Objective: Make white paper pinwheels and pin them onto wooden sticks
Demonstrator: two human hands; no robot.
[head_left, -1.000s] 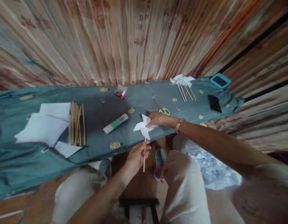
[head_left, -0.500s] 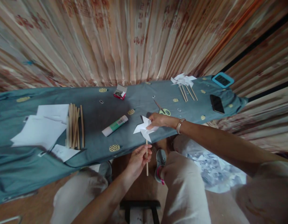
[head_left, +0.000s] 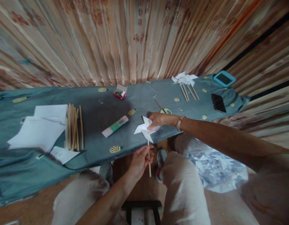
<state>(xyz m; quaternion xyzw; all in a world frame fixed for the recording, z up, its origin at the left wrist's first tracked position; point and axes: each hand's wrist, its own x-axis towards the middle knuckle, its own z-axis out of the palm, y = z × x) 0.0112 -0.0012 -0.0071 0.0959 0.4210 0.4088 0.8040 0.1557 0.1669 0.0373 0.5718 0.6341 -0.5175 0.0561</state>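
A white paper pinwheel (head_left: pixel 144 128) rests at the near edge of the table, on top of a thin wooden stick (head_left: pixel 149 162) that hangs down past the edge. My left hand (head_left: pixel 140 159) is closed round the stick below the table edge. My right hand (head_left: pixel 158 119) pinches the pinwheel's centre from the right, fingers pressed on the paper. A green and white glue stick (head_left: pixel 115 126) lies just left of the pinwheel. Scissors (head_left: pixel 163 109) lie behind my right hand.
The table wears a blue-grey cloth (head_left: pixel 95 137). Wooden sticks (head_left: pixel 74 126) and white paper sheets (head_left: pixel 36 131) lie at the left. A small red box (head_left: pixel 120 92) sits at the back. Finished pinwheels (head_left: pixel 185 82), a black phone (head_left: pixel 218 102) and a blue-cased device (head_left: pixel 224 78) lie at the right.
The view has shifted slightly. My left hand and the stick's lower end have drifted a little to the right; my right hand stays on the pinwheel.
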